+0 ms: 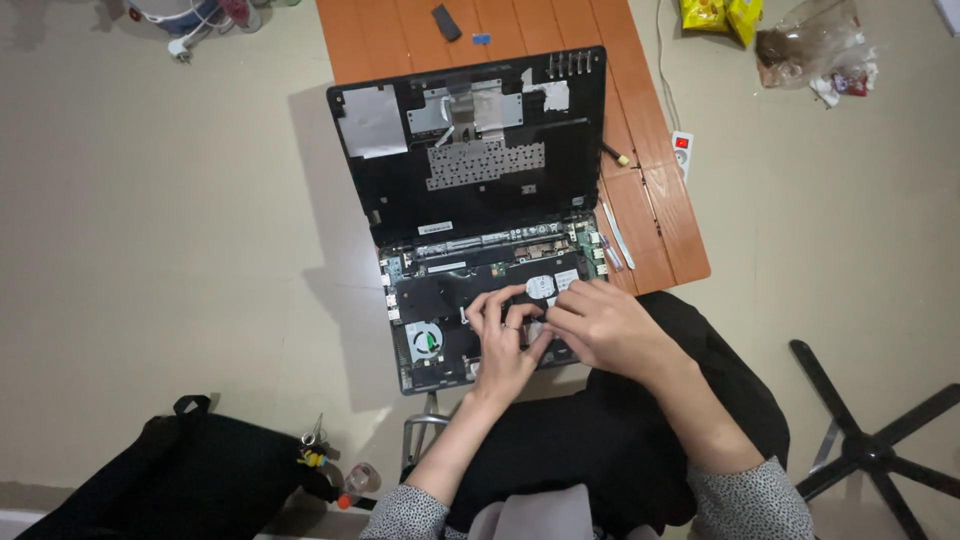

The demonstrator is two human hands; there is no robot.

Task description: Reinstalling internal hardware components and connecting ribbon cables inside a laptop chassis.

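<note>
Two hands work together inside an opened laptop base (440,310), which lies at the near edge of an orange wooden counter (640,150) and overhangs it toward the person's lap. Left hand (505,340): fingers curled, tips pressing on the black inner cover beside a silver round label (540,287); whether it pinches anything cannot be told. Right hand (600,322): laid just beside and partly over the left, fingers bent down onto the same spot; its grasp is hidden.

Contents of the base: round cooling fan (425,342) at the lower left corner, green circuit board strip (500,245) along the hinge side, connectors at both side edges. The area under the palms is covered and unreadable.

Detached black bottom panel (470,140), inner face up, lies against the far side of the base, carrying grey foil patches and a perforated pad.

On the counter: small dark oblong piece (446,22) near the far edge, thin white tools (612,235) at the right of the panel. Free counter remains only in narrow strips right and beyond.

On the floor: white power strip (682,152) right of the counter, yellow packets (720,14) and clear plastic bag (812,45) top right, cut off by the frame; black bag (180,470) lower left; chair base (870,440) lower right, partly out of view.
</note>
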